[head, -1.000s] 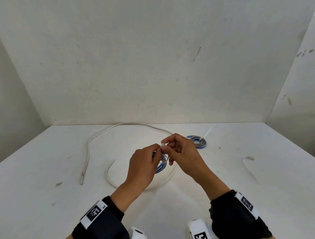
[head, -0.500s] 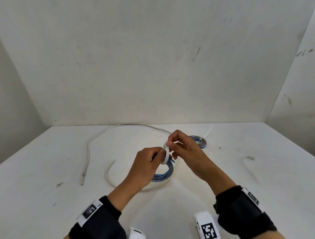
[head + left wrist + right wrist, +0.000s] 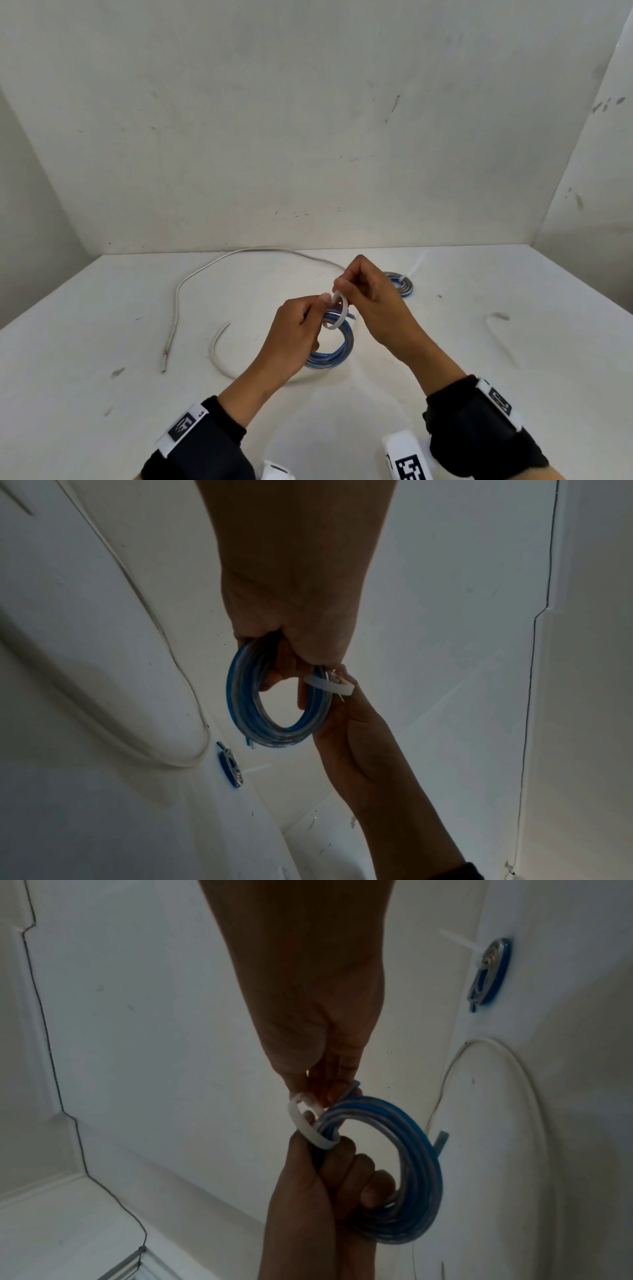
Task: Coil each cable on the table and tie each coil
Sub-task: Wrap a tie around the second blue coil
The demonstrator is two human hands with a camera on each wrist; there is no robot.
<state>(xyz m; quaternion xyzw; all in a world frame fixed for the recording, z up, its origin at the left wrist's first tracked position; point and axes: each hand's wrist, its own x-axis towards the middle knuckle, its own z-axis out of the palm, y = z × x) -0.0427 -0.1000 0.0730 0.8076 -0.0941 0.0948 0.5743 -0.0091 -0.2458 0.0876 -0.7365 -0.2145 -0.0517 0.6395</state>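
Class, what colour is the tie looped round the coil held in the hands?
White; the tie shows best in the right wrist view.

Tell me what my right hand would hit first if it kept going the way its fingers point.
Probably the left hand: the right hand points at its fingertips across the white tie looped round the blue cable coil. Depth is unclear.

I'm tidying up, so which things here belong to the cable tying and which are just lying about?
In the job: blue coil held in the left hand; white tie pinched by the right hand; loose white cable.
Lying about: second blue coil, already tied.
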